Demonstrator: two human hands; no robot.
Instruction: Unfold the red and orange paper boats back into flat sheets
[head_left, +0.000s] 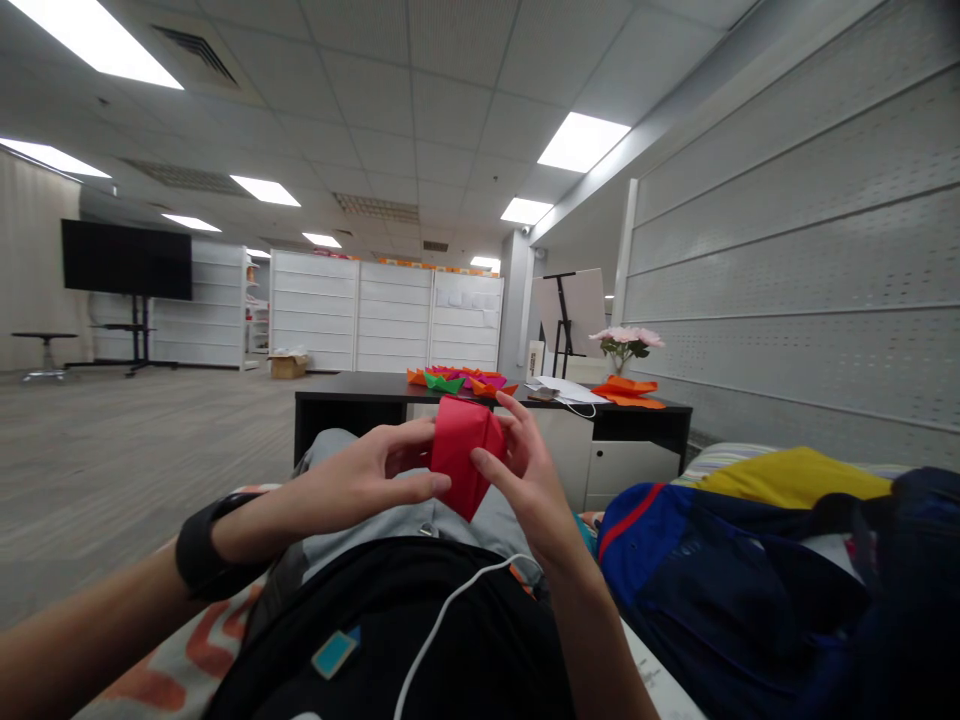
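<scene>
The left hand (352,485), fingers half curled, holds the left edge of a folded red paper (457,450), whose long axis stands nearly upright and tapers down to a corner. The right hand (525,480) pinches its right edge, just before the black tabletop (352,390).

Folded paper (459,455) before desk (352,392), paper boats (457,379) on it
</scene>
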